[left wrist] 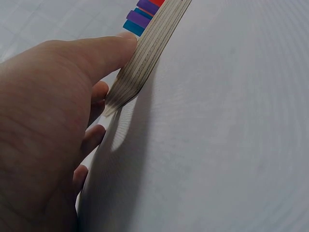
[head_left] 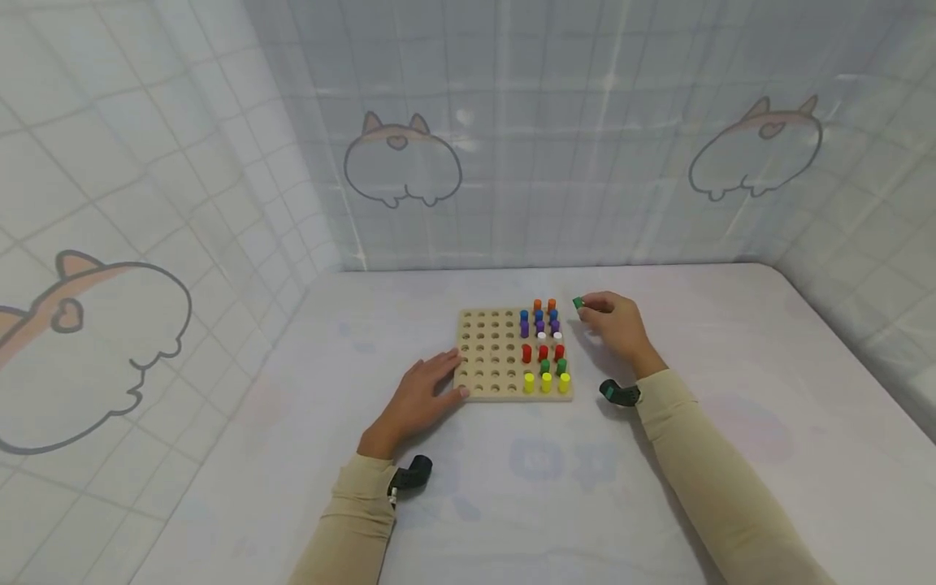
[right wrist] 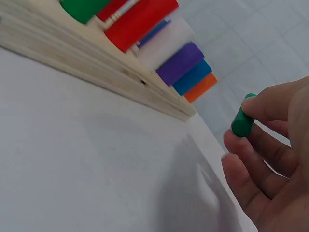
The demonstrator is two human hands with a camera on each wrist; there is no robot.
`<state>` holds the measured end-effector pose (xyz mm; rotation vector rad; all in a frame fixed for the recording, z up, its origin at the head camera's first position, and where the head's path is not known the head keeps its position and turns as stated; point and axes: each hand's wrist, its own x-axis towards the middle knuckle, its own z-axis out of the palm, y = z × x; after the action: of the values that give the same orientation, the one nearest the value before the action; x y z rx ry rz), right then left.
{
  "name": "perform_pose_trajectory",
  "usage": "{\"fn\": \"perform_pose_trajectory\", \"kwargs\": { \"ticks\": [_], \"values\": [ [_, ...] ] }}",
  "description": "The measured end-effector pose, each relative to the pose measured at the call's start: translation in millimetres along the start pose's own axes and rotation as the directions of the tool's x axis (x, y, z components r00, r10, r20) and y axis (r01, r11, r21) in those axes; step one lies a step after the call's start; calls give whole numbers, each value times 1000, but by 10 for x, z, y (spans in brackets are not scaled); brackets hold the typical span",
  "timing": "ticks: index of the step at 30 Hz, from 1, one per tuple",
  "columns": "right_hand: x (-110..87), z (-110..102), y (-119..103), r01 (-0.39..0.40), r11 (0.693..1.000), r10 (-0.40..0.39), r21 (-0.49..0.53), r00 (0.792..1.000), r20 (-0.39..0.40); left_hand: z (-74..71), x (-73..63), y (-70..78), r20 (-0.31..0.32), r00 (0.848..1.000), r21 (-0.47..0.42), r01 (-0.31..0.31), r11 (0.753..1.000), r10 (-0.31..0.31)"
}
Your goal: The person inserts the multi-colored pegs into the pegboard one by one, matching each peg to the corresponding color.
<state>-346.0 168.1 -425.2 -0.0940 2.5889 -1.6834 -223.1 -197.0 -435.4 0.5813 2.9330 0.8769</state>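
A wooden pegboard [head_left: 495,354] with rows of round holes lies flat on the table. Coloured pegs stand in its right-hand columns: orange, blue, purple, white, red, green and yellow, such as the yellow peg [head_left: 546,383] at the near edge. My left hand [head_left: 418,400] touches the board's left edge, its thumb [left wrist: 108,53] against the wooden side near the corner. Off the board's far right corner, my right hand [head_left: 614,322] holds a green peg [right wrist: 243,122], pinched between thumb and fingertips and raised above the table.
A white cloth covers the table [head_left: 409,528]. Behind it hangs a pale tiled-pattern curtain [head_left: 541,162] with cartoon animal drawings, and a similar sheet [head_left: 219,162] closes the left side. Dark wrist cameras sit on both sleeves, one being the right camera [head_left: 620,393].
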Motion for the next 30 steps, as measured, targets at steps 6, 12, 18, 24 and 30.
{"fn": "perform_pose_trajectory", "kwargs": {
  "ticks": [6,12,18,24,30],
  "values": [
    [-49,56,-97,35,997,-37,74,999,22,-10,17,-3,-6,1000,-2,3,1000,-3],
    [-112,83,-132,39,996,-44,77,998,55,-32,5,34,-5,1000,-14,9,1000,-9],
    [-154,84,-168,7,988,-24,153,994,106,-16,2,17,5,1000,-12,10,1000,-10],
    [-178,87,-201,-39,984,16,171,991,130,-2,3,2,5,1000,-15,7,1000,-7],
    [-241,120,-243,-50,982,25,181,990,140,6,-3,-9,3,1000,-24,6,1000,-6]
  ]
}}
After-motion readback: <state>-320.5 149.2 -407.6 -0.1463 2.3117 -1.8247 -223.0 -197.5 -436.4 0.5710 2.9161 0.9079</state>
